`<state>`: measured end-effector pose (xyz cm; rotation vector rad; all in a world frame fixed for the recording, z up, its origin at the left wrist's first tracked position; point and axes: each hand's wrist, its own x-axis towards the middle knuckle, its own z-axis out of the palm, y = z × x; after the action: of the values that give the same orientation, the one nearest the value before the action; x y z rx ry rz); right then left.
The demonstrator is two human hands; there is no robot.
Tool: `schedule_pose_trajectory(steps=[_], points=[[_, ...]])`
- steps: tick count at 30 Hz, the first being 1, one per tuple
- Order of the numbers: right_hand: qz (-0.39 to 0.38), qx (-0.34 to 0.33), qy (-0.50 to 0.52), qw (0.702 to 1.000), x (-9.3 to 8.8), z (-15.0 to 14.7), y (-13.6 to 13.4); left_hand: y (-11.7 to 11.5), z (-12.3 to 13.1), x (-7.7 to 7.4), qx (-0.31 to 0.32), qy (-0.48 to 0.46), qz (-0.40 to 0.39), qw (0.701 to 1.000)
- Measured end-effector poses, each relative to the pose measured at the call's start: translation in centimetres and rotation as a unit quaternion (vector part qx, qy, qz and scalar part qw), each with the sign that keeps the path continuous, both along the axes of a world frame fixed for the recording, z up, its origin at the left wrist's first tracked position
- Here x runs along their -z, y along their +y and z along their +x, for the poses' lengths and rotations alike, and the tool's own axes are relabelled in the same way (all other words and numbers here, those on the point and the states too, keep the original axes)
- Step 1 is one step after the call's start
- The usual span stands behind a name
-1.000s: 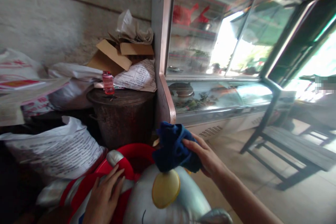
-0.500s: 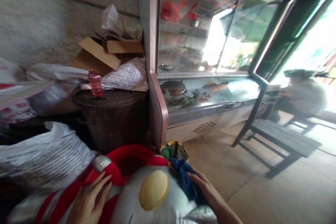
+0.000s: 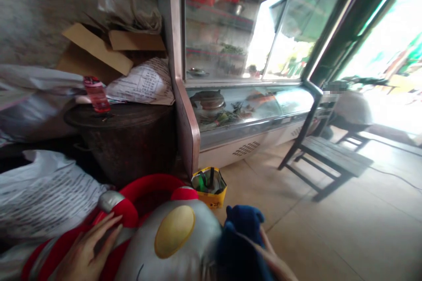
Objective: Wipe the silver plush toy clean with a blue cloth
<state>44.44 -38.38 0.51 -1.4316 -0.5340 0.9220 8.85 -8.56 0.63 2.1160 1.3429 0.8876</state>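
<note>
The right hand (image 3: 273, 259) bunches a dark blue cloth (image 3: 242, 241) against the silver, red and yellow-eyed figure (image 3: 171, 241); left hand (image 3: 87, 250) rests flat, fingers spread. Wipe firmly, bracing the figure.

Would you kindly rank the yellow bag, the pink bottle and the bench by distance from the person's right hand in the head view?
1. Yellow bag: on the floor just beyond the right hand, which holds the blue cloth.
2. Bench: farther off, to the right on the tiled floor.
3. Pink bottle: farthest, up left on the dark drum.
</note>
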Motion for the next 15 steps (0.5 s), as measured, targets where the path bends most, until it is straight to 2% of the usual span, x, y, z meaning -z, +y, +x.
schedule_pose_trajectory(steps=[3,6,10,15], points=[[-0.014,-0.067,-0.134,0.989,0.0,-1.5,1.3,-0.3,0.4,-0.1,0.003,0.007,0.029,1.0],[-0.026,-0.042,-0.252,0.966,0.5,-1.8,1.9,-0.6,0.6,-0.5,-0.002,0.014,0.03,0.999],[0.002,0.025,-0.233,0.972,1.7,-1.4,3.5,-0.9,0.4,-1.0,-0.015,0.004,0.018,1.0],[0.014,0.047,-0.172,0.984,2.4,-1.5,5.1,-1.7,0.0,-1.4,-0.017,0.008,0.037,0.999]])
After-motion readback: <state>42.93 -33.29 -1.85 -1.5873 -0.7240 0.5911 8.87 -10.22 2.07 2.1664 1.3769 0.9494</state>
